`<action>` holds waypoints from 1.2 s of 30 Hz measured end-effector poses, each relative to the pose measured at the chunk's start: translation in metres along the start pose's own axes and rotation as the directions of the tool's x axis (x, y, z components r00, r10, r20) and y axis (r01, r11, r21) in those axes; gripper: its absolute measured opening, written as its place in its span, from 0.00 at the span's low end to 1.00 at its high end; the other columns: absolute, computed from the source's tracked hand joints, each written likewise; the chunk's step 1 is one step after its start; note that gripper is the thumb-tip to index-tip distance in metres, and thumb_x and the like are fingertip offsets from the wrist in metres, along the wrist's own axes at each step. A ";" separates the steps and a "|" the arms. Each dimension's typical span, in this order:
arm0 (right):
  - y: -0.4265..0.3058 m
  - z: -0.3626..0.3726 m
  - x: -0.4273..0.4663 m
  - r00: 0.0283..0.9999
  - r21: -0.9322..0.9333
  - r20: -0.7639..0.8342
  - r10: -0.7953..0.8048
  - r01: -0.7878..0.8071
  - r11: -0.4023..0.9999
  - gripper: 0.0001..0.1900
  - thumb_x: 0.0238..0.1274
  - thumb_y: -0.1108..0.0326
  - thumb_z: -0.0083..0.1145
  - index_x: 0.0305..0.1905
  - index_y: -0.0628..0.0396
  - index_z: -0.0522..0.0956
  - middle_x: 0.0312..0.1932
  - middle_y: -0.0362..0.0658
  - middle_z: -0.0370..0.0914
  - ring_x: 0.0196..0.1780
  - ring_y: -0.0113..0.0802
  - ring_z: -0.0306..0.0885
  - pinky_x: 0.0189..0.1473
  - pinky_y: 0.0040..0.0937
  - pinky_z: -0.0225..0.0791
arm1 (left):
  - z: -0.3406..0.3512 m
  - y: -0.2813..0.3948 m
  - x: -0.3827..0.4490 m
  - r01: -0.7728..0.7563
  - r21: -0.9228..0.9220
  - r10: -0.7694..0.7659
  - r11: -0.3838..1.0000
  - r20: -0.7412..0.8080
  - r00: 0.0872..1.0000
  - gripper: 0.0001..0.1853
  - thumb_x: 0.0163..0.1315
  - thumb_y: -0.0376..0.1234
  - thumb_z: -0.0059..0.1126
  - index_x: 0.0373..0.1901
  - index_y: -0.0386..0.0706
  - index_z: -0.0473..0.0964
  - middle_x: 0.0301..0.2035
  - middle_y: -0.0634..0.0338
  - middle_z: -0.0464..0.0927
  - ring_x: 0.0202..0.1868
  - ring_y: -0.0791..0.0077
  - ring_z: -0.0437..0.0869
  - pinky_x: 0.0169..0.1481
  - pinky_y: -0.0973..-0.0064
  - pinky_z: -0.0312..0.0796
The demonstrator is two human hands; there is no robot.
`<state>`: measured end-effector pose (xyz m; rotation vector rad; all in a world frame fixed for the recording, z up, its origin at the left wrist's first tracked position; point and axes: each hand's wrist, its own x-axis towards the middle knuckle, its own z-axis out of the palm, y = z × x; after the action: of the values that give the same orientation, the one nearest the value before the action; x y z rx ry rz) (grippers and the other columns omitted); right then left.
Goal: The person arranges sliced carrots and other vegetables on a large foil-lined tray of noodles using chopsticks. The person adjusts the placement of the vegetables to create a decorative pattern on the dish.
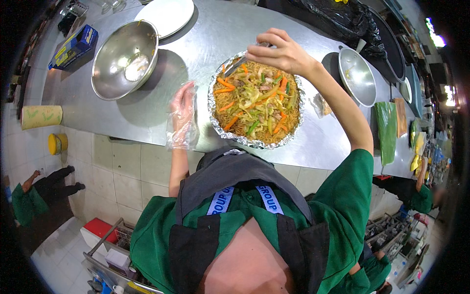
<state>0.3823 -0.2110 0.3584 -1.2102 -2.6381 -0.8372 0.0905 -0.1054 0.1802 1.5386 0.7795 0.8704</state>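
Note:
A foil-lined round tray point(211, 117) on the steel table is filled with noodles point(228, 107), topped with cabbage, carrot strips, green pieces and bits of meat. My right hand point(276, 51) is over the tray's far edge, its fingers closed on a metal utensil point(234, 66). The utensil's lower end reaches down to the noodles at the far left; my fingers hide its upper part. In a clear plastic glove, my left hand point(182, 110) lies on the table just left of the tray, fingers extended and holding nothing.
Left of the tray stand a large steel bowl point(110, 70), a white plate point(169, 14) and a blue box point(75, 47). To the right are a smaller metal bowl point(361, 82), a crumpled plastic bag point(322, 105) and a banana leaf point(386, 132). Other people stand at both sides.

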 end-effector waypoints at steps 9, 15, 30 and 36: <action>-0.005 -0.025 0.009 0.896 0.042 0.214 0.389 -0.407 0.913 0.10 0.52 0.69 0.63 0.41 0.49 0.81 0.35 0.33 0.76 0.42 0.35 0.68 0.45 0.34 0.59 | 0.001 0.007 -0.004 -0.018 -0.006 0.018 1.000 -0.036 0.999 0.14 0.69 0.27 0.46 0.51 0.35 0.77 0.46 0.56 0.81 0.47 0.74 0.80 0.53 0.77 0.71; 0.012 -0.022 0.028 0.840 -0.010 0.328 0.432 -0.455 0.891 0.04 0.52 0.67 0.62 0.33 0.48 0.84 0.32 0.34 0.79 0.45 0.35 0.70 0.47 0.34 0.61 | 0.003 0.009 -0.001 0.016 -0.016 -0.015 1.000 0.020 1.000 0.15 0.72 0.33 0.48 0.55 0.35 0.75 0.51 0.53 0.78 0.51 0.70 0.79 0.58 0.71 0.71; 0.002 0.019 0.035 0.772 -0.167 0.449 0.449 -0.421 0.892 0.06 0.52 0.66 0.62 0.36 0.46 0.84 0.33 0.32 0.78 0.48 0.33 0.70 0.48 0.34 0.61 | -0.011 0.001 -0.003 0.072 -0.022 -0.072 0.997 -0.032 0.997 0.14 0.70 0.29 0.47 0.52 0.34 0.76 0.50 0.53 0.78 0.54 0.71 0.77 0.60 0.75 0.69; 0.013 -0.075 -0.028 0.771 -0.108 0.182 0.610 -0.601 0.792 0.10 0.54 0.69 0.61 0.43 0.49 0.82 0.42 0.35 0.79 0.52 0.37 0.69 0.53 0.38 0.58 | -0.046 -0.009 -0.008 -0.111 0.037 0.115 0.993 -0.477 0.871 0.15 0.73 0.33 0.45 0.53 0.35 0.74 0.50 0.53 0.78 0.55 0.65 0.77 0.60 0.69 0.71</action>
<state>0.4018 -0.2627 0.4183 -2.0973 -2.1110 -0.6659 0.0462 -0.0878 0.1735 1.3982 1.0529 1.3687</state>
